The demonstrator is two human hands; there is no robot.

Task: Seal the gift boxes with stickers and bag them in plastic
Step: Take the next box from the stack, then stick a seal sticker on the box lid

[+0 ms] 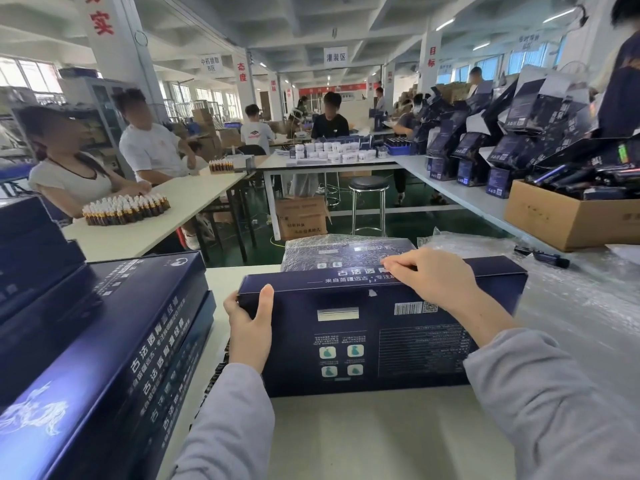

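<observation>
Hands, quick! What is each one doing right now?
Left hand: grips the gift box at its end.
Right hand: fingers curled, holding down the box's top.

Overhead, ceiling tubes [445, 24] and windows [27, 76] are lighting evenly, glare is glinting off plastic wrap [346, 252] behind the gift box [381, 341], edges are bowing.

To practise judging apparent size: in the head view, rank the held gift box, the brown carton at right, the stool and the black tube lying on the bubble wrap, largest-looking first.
1. gift box, nearest the camera
2. brown carton, partly cut off by the frame
3. stool, farther away
4. black tube
</observation>
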